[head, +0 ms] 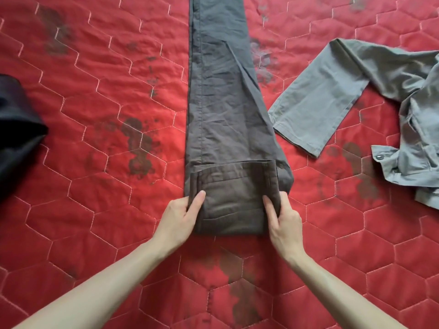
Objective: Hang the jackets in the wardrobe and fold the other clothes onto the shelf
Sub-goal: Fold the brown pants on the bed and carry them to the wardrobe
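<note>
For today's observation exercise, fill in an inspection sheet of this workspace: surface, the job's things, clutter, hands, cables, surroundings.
Surface: red quilted bedspread with hexagon stitching and dark blotches.
Job's things: long dark brown trousers lie lengthwise, near end folded over into a flat block; grey-green buttoned jacket lies crumpled at right, one sleeve stretched out.
Clutter: black fabric bundle at the left edge, kind unclear.
Hands: left hand and right hand grip the folded block's two sides.
Cables: nothing seen.
Surroundings: nothing seen beyond the bedspread.
</note>
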`<state>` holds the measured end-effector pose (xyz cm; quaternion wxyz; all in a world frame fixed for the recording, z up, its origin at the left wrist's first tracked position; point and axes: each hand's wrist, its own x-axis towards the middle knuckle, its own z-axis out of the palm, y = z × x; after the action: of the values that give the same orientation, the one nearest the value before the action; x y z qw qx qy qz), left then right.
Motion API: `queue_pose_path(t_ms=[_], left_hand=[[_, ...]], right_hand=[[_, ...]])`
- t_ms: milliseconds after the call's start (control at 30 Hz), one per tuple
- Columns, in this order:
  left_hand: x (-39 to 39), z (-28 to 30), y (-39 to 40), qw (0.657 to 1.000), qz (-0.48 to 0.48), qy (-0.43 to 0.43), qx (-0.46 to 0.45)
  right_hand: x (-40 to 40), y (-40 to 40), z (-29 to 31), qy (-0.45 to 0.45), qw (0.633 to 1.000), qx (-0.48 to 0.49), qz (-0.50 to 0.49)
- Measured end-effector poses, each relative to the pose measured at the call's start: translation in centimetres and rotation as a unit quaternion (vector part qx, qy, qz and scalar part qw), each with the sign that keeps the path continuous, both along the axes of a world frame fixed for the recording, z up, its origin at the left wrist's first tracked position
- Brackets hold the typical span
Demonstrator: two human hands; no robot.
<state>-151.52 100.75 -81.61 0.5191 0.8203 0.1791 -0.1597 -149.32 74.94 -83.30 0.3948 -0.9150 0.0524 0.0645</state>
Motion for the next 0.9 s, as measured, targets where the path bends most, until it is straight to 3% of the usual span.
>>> queue_pose_path(t_ms=[167, 267, 367, 533, 600, 667, 733, 800, 900], left_hand=[[2.1, -1.5, 0.2, 0.999, 0.016, -0.003, -0.042], [2.4, -2.5, 0.3, 0.999, 0.002, 0.001, 0.033], [2.2, -3.3, -0.4, 0.996, 0.05, 0.008, 0.078], [1.9, -1.2, -3.4, 0.967, 0.112, -0.001, 0.227], [1.3, -0.8, -4.1, 0.937, 0.046, -0.129, 0.32], [0.8, -1.6, -4.2, 0.891, -0.103, -0.248, 0.366], [0.6, -2.7, -4.3, 0.859, -0.241, -0.253, 0.375], [0.6, -3.8, -4.0, 0.845, -0.313, -0.216, 0.377], [1.3, -4.6, -3.2, 0.844, -0.343, -0.18, 0.371]], right_hand=[[3.6, 0.4, -1.1, -0.007, 1.0, -0.016, -0.009], [5.2, 0.5, -1.4, 0.046, 0.998, -0.046, -0.023], [5.4, 0.9, -1.2, 0.079, 0.99, -0.102, -0.065], [4.2, 2.1, -1.1, 0.028, 0.98, -0.165, -0.112], [4.0, 2.0, -1.1, -0.082, 0.98, -0.168, -0.07], [4.2, 1.5, -0.9, -0.18, 0.962, -0.2, 0.046], [4.3, 0.9, -0.8, -0.205, 0.932, -0.215, 0.207], [4.4, 0.2, -1.1, -0.181, 0.902, -0.231, 0.316], [4.8, -0.9, -2.2, -0.118, 0.902, -0.244, 0.335]])
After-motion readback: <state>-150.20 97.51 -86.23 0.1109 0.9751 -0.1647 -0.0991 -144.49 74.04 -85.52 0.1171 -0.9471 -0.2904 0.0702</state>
